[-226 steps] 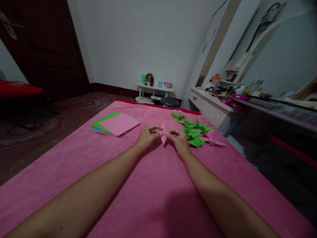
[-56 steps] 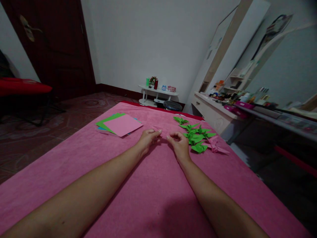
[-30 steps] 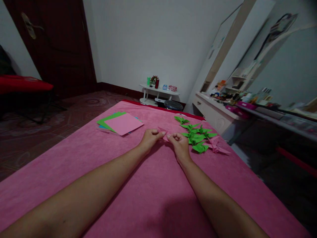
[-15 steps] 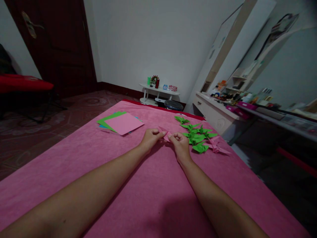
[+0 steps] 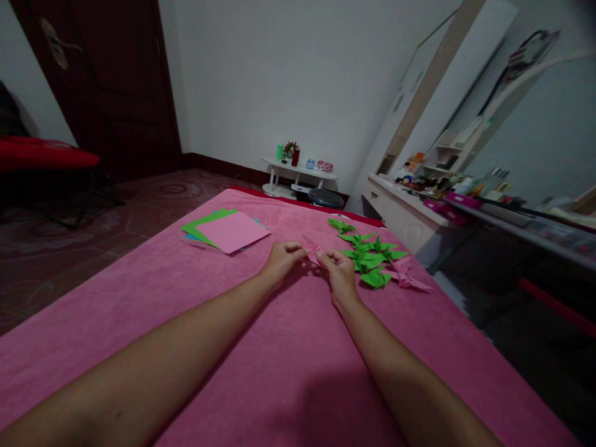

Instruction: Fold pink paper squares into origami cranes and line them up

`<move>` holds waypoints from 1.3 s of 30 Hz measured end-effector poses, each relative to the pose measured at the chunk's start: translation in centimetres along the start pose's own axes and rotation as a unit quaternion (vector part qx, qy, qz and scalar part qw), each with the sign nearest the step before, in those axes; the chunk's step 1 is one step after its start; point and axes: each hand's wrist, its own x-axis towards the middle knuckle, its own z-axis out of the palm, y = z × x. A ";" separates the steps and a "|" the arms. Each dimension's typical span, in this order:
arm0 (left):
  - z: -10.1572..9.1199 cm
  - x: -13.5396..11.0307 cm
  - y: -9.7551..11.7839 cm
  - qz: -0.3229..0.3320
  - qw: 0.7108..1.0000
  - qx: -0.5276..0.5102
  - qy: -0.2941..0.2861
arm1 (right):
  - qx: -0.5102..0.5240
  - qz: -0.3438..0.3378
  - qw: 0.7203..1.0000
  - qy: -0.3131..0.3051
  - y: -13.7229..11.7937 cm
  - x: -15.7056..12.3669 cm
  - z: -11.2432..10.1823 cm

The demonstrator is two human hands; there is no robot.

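Observation:
Between my two hands is a small folded piece of pink origami paper [image 5: 313, 251], pinched from both sides just above the pink cloth [image 5: 261, 347]. My left hand [image 5: 284, 261] grips its left edge between thumb and forefinger. On the other side, my right hand [image 5: 339, 268] is closed on the right edge, fingers curled. Close to the right hand lie several green paper cranes [image 5: 372, 258] in a cluster, with a pink paper crane [image 5: 406, 274] at their right. Left of my hands rests a stack of square paper [image 5: 233, 232], pink on top with green and blue below.
A low white table [image 5: 298, 167] with small items stands by the far wall. The white dresser [image 5: 405, 214], crowded with bottles and boxes, runs along the right beside a mirror. At left are a dark door [image 5: 102, 81] and a red chair [image 5: 46, 154].
The folded pink paper has turned slightly between my fingers, and its upper point stands a little higher. Both hands keep nearly the same place.

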 end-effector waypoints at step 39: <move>-0.7 0.6 0.2 -0.008 0.999 0.027 0.042 | -0.050 0.032 0.996 -0.073 0.3 0.1 0.0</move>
